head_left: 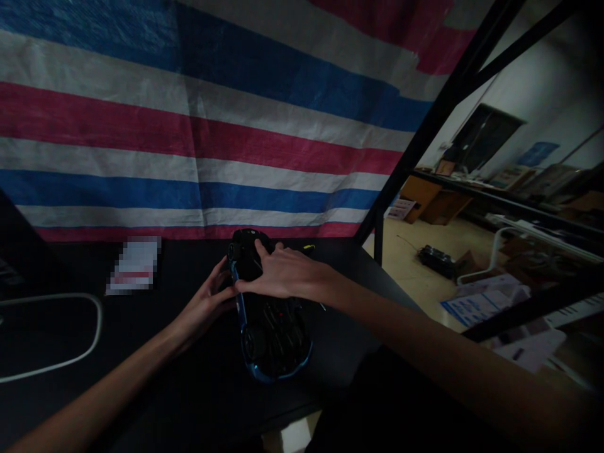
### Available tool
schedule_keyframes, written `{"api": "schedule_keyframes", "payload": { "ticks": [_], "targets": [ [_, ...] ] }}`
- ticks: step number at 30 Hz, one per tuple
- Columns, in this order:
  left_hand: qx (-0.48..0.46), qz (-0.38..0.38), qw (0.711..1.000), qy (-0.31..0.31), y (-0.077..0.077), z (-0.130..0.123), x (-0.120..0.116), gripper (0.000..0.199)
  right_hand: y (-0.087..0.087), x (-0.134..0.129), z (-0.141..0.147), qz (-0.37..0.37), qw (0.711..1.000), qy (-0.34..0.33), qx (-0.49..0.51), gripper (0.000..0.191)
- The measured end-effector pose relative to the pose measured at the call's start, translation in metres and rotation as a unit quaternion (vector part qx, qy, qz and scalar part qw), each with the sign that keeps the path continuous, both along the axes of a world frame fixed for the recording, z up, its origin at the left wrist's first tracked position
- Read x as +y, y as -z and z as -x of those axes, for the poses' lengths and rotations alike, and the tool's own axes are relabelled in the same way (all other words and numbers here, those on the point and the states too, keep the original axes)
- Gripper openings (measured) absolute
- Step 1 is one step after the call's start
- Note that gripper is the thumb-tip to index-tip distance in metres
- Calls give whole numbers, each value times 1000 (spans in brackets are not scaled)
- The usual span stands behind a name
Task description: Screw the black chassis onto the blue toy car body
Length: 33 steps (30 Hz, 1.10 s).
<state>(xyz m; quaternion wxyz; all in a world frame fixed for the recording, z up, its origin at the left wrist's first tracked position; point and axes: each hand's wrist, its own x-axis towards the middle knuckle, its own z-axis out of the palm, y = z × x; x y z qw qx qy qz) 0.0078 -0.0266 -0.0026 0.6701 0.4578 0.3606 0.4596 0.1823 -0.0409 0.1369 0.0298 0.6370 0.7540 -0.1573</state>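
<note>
A blue toy car (276, 333) lies upside down on the black table (189, 384), its dark underside and wheels facing up. My right hand (283, 270) reaches across the car's far half, thumb at the blue side edge and fingers on the underside; it has hold of the car. On the car's left side, my left hand (210, 302) has its fingers apart, with fingertips at or close to the car's edge. Whether the left fingers press on the car is hard to tell in the dim light.
A blurred white and red item (135, 265) lies at the back left, and a white cable (97, 314) curves at the left. A small yellow-tipped tool (308, 247) is behind my right hand. Striped sheeting (212, 138) hangs behind the table, beside a black frame post (379, 236).
</note>
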Motion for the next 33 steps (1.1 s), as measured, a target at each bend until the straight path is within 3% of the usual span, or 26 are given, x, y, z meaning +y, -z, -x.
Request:
{"api": "schedule_keyframes", "payload": {
  "ticks": [6,13,19,23,29,33],
  "targets": [
    [8,5,1000,10,5,1,5,85,1,6,-10,-4,1000,0,4,116],
    [14,-11,1000,11,4,-1,4,83,-11,8,-15,-2,1000,-4,-7,110],
    [27,5,1000,1,-5,-2,-1,90,4,-2,-6,8,1000,13,-27,110],
    [8,14,1000,-2,-7,-3,0,89,10,-2,-1,-20,999,-12,-45,96],
    [-8,33,999,5,-5,-3,1,80,8,14,-46,-22,996,-62,66,64],
    [7,20,1000,11,-5,-3,1,84,30,29,-84,41,988,-60,135,43]
  ]
}}
